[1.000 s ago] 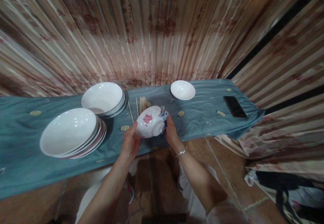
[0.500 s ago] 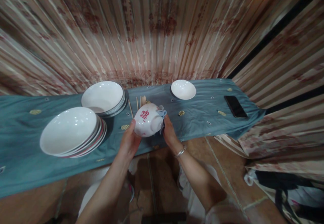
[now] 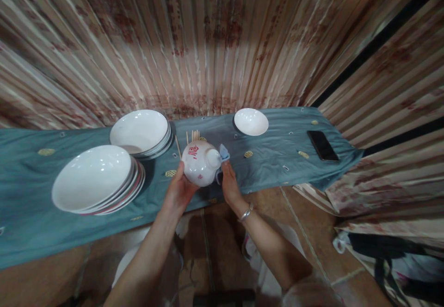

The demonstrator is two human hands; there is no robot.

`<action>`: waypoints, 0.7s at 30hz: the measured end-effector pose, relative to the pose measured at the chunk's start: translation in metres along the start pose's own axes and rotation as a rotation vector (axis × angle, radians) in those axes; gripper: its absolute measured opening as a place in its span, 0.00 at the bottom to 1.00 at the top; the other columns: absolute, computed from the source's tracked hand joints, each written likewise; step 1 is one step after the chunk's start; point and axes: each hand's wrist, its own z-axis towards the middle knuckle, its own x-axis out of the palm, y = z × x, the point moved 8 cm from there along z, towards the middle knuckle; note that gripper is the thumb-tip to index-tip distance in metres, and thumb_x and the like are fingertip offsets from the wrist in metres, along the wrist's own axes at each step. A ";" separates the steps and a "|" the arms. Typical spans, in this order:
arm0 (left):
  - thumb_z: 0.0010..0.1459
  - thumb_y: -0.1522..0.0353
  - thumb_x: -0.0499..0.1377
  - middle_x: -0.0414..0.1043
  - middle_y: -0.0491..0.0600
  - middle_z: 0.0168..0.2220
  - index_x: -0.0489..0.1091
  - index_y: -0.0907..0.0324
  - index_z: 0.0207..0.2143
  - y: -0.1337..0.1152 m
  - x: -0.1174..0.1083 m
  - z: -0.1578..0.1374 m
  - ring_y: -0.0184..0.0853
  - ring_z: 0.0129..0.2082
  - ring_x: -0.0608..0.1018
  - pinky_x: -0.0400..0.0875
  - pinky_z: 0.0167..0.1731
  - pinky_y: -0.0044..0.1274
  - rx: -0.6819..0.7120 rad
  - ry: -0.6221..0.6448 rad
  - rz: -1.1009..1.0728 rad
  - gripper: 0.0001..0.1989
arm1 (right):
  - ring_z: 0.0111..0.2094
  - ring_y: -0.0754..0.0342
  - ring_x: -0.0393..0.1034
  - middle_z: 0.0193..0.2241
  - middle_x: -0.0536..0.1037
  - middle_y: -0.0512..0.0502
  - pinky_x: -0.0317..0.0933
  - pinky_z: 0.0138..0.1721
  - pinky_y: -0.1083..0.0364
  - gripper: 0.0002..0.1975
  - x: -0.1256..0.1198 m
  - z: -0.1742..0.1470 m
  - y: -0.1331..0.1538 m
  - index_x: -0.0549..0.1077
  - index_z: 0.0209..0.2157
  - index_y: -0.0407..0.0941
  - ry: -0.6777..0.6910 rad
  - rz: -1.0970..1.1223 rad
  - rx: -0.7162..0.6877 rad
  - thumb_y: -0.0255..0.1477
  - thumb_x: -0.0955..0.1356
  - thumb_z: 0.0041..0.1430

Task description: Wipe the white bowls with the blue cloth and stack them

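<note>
My left hand [image 3: 178,190] grips the rim of a white bowl [image 3: 199,168] with red characters on its outside. The bowl is tipped on its side over the front of the table, its foot facing right. In my right hand [image 3: 229,182] is a bluish cloth [image 3: 224,152], held against the bowl's right side. Part of the cloth is hidden behind the bowl, and so are some fingers. Just beyond the bowl lie several wooden chopsticks [image 3: 195,135], partly covered by it.
Two stacks of white dishes, a front stack [image 3: 93,177] and a back stack [image 3: 140,131], stand to the left. A small white bowl [image 3: 251,122] sits at the back right. A black phone [image 3: 322,145] lies near the right end of the blue-green tablecloth [image 3: 274,159]. Pleated curtains [image 3: 222,43] hang behind.
The bowl has turned in my left hand, so its red character sits higher and further left. The cloth in my right hand has shifted along the bowl's right side.
</note>
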 end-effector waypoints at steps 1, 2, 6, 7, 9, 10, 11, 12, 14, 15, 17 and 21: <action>0.53 0.56 0.66 0.79 0.52 0.49 0.76 0.55 0.45 0.000 0.000 0.000 0.51 0.57 0.73 0.73 0.51 0.41 -0.004 -0.006 -0.006 0.20 | 0.63 0.51 0.62 0.58 0.74 0.40 0.54 0.65 0.47 0.32 0.000 -0.002 -0.002 0.66 0.62 0.42 -0.009 0.000 0.027 0.48 0.54 0.68; 0.53 0.56 0.66 0.79 0.52 0.49 0.76 0.55 0.45 0.001 0.000 0.001 0.51 0.58 0.72 0.73 0.51 0.41 -0.005 -0.008 -0.012 0.19 | 0.63 0.51 0.62 0.58 0.73 0.40 0.54 0.65 0.47 0.32 -0.001 -0.003 -0.004 0.66 0.62 0.42 -0.023 0.001 0.064 0.48 0.55 0.68; 0.52 0.56 0.67 0.78 0.52 0.49 0.75 0.54 0.45 0.002 0.001 0.003 0.51 0.59 0.72 0.72 0.52 0.42 -0.002 0.022 -0.024 0.20 | 0.65 0.49 0.60 0.61 0.70 0.38 0.54 0.65 0.46 0.33 0.004 -0.010 -0.004 0.64 0.63 0.41 -0.018 -0.038 0.115 0.49 0.55 0.68; 0.52 0.56 0.67 0.78 0.52 0.49 0.75 0.53 0.46 0.002 0.001 0.004 0.51 0.59 0.71 0.72 0.52 0.42 -0.005 0.029 -0.027 0.20 | 0.65 0.49 0.59 0.62 0.68 0.38 0.53 0.65 0.46 0.33 0.006 -0.013 -0.002 0.63 0.63 0.41 -0.007 -0.046 0.108 0.49 0.54 0.68; 0.51 0.57 0.67 0.79 0.51 0.49 0.75 0.53 0.46 0.002 0.001 0.005 0.51 0.59 0.71 0.72 0.52 0.42 -0.009 0.035 -0.036 0.20 | 0.66 0.49 0.57 0.64 0.64 0.37 0.51 0.67 0.45 0.34 0.009 -0.018 0.000 0.60 0.65 0.40 0.007 -0.064 0.095 0.49 0.54 0.68; 0.52 0.57 0.67 0.79 0.51 0.49 0.75 0.53 0.47 0.003 0.001 0.005 0.50 0.59 0.71 0.72 0.52 0.41 -0.013 0.033 -0.042 0.21 | 0.67 0.49 0.54 0.66 0.62 0.36 0.49 0.67 0.45 0.34 0.010 -0.021 0.001 0.59 0.65 0.40 0.010 -0.077 0.092 0.48 0.54 0.68; 0.53 0.57 0.66 0.79 0.51 0.49 0.75 0.54 0.47 0.003 0.001 0.005 0.50 0.59 0.71 0.72 0.53 0.41 -0.020 0.031 -0.050 0.21 | 0.68 0.49 0.52 0.67 0.60 0.35 0.47 0.68 0.44 0.35 0.011 -0.025 0.002 0.57 0.66 0.39 0.012 -0.093 0.087 0.48 0.54 0.68; 0.54 0.57 0.65 0.79 0.52 0.49 0.74 0.54 0.49 0.004 0.000 0.006 0.49 0.59 0.71 0.71 0.53 0.41 -0.029 0.030 -0.059 0.21 | 0.69 0.49 0.49 0.67 0.58 0.35 0.45 0.69 0.44 0.35 0.012 -0.029 0.003 0.55 0.67 0.39 0.013 -0.106 0.077 0.48 0.54 0.69; 0.58 0.57 0.62 0.79 0.52 0.49 0.72 0.55 0.52 0.005 0.000 0.006 0.48 0.58 0.72 0.70 0.54 0.40 -0.047 0.030 -0.080 0.21 | 0.71 0.50 0.45 0.69 0.53 0.36 0.41 0.70 0.42 0.35 0.013 -0.037 0.007 0.51 0.68 0.40 0.027 -0.125 0.040 0.47 0.55 0.69; 0.60 0.57 0.60 0.78 0.52 0.50 0.71 0.55 0.54 0.006 -0.001 0.007 0.47 0.58 0.73 0.70 0.55 0.40 -0.055 0.035 -0.092 0.22 | 0.71 0.50 0.43 0.70 0.51 0.36 0.40 0.70 0.42 0.35 0.014 -0.041 0.009 0.49 0.69 0.41 0.041 -0.139 0.019 0.46 0.55 0.69; 0.63 0.58 0.56 0.78 0.52 0.50 0.66 0.54 0.60 0.007 -0.001 0.007 0.45 0.56 0.74 0.68 0.56 0.41 -0.077 0.057 -0.115 0.24 | 0.72 0.49 0.39 0.71 0.47 0.34 0.39 0.70 0.40 0.35 0.017 -0.049 0.013 0.45 0.70 0.40 0.083 -0.196 -0.005 0.45 0.56 0.70; 0.68 0.60 0.48 0.79 0.52 0.48 0.60 0.53 0.65 0.009 -0.001 0.007 0.44 0.52 0.78 0.65 0.58 0.43 -0.127 0.069 -0.166 0.24 | 0.72 0.45 0.34 0.71 0.42 0.29 0.41 0.69 0.36 0.35 0.024 -0.060 0.017 0.40 0.70 0.37 0.156 -0.355 -0.048 0.42 0.54 0.71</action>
